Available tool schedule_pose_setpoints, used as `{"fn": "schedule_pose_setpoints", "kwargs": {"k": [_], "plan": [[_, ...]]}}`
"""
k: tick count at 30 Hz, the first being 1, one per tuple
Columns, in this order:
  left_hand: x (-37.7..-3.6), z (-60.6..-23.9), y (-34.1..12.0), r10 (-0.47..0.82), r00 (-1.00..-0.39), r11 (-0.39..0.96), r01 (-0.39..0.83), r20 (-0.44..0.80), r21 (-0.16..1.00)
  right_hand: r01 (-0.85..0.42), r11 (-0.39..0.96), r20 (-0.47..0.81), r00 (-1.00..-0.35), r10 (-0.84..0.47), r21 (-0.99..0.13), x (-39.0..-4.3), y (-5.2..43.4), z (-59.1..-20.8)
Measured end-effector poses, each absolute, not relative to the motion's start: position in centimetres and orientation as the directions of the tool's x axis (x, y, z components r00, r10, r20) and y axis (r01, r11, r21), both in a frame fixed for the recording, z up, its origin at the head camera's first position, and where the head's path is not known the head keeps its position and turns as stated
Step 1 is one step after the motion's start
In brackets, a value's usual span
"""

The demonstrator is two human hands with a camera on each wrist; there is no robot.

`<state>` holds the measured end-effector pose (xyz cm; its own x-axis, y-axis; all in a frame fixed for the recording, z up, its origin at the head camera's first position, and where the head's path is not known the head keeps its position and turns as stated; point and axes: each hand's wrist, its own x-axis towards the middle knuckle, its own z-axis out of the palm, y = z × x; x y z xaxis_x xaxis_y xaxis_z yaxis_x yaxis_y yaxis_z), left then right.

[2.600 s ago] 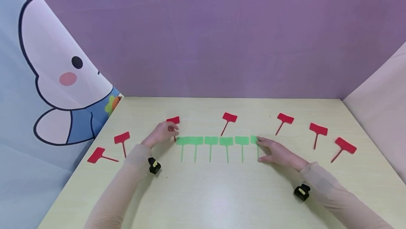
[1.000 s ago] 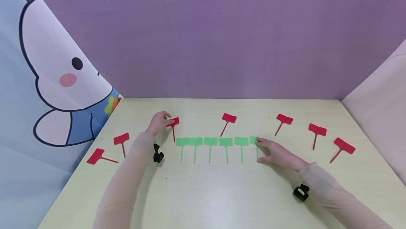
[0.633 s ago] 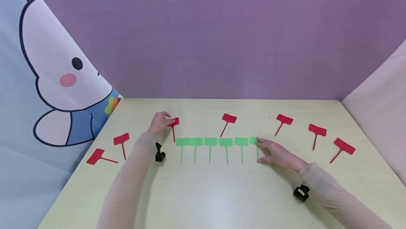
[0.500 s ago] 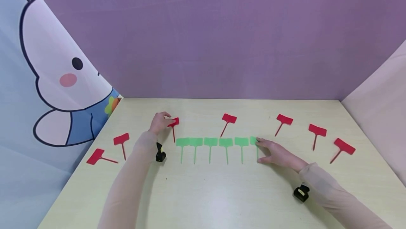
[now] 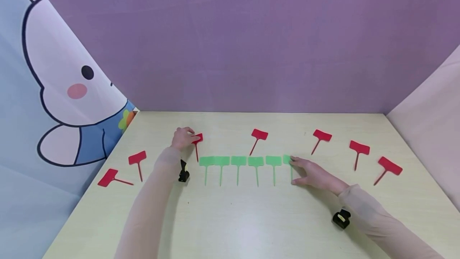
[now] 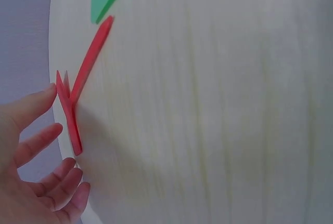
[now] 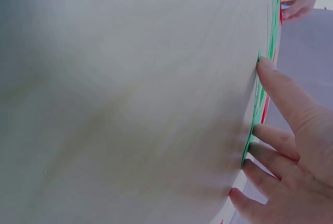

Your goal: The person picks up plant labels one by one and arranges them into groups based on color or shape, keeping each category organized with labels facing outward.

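Apparently, the left hand (image 5: 182, 138) touched a red tag (image 5: 200, 136) while the right hand (image 5: 314, 172) steadied a green row of tags (image 5: 238, 161) on a pale counter (image 5: 233, 227).
Left of frame centre, the left hand was loosely bent, its thumb at the tag's head without a visible grip, a contact suiting nudging more than lifting. Right of centre, the right hand was spread, gripping nothing, and rested on the row's end tag (image 5: 286, 158), probably keeping it aligned. Other red tags (image 5: 259, 134) lay at left, upper middle and right.
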<state>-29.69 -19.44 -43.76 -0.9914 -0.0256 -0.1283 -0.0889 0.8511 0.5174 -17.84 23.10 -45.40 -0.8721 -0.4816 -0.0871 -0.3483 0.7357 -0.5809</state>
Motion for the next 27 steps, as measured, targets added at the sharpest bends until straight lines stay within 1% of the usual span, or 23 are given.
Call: {"fn": "schedule_pose_setpoints", "kwargs": {"k": [6,12,18,27], "plan": [[-29.59,-43.76,-18.99,-0.039,-0.989,0.890,-0.099,-0.140,0.446,-0.347,0.731,-0.085,-0.872,-0.482,-0.587,-17.84,23.11,-45.47],[-29.84,-44.01,-18.90,-0.042,-0.989,0.896,-0.099,-0.140,0.433,-0.355,0.732,-0.079,-0.871,-0.485,-0.582,-17.83,23.15,-45.49],[-29.93,-44.13,-18.80,-0.044,-0.988,0.872,-0.110,-0.149,0.478,-0.362,0.731,-0.074,-0.869,-0.489,-0.578,-17.82,23.21,-45.57],[-29.97,-44.37,-19.15,-0.006,-0.995,0.827,-0.063,-0.103,0.559,-0.368,0.731,-0.069,-0.868,-0.491,-0.575,-17.89,23.25,-45.64]]}}
